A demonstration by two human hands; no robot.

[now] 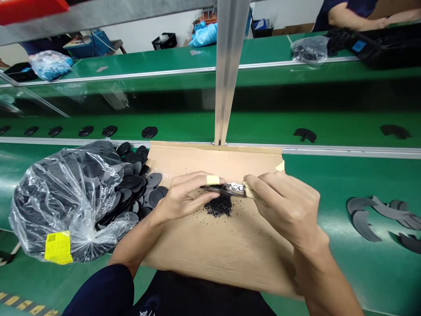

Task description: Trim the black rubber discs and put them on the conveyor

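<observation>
My left hand pinches a thin black part, seen almost edge-on, between thumb and fingers. A strip of yellow tape wraps one of its fingers. On the part's right side shows a shiny, silvery-clear area with two round shapes. My right hand is closed at that end, its fingertips partly covered in pale yellow; what exactly lies inside its grip is hidden. Below the part, a pile of tiny black pieces rests on a brown cardboard sheet.
Left of the cardboard, black oval discs spill from a clear plastic bag. Curved grey pieces lie on the right. Several black parts sit on the green belt behind a metal post. Across it, a co-worker's arm shows.
</observation>
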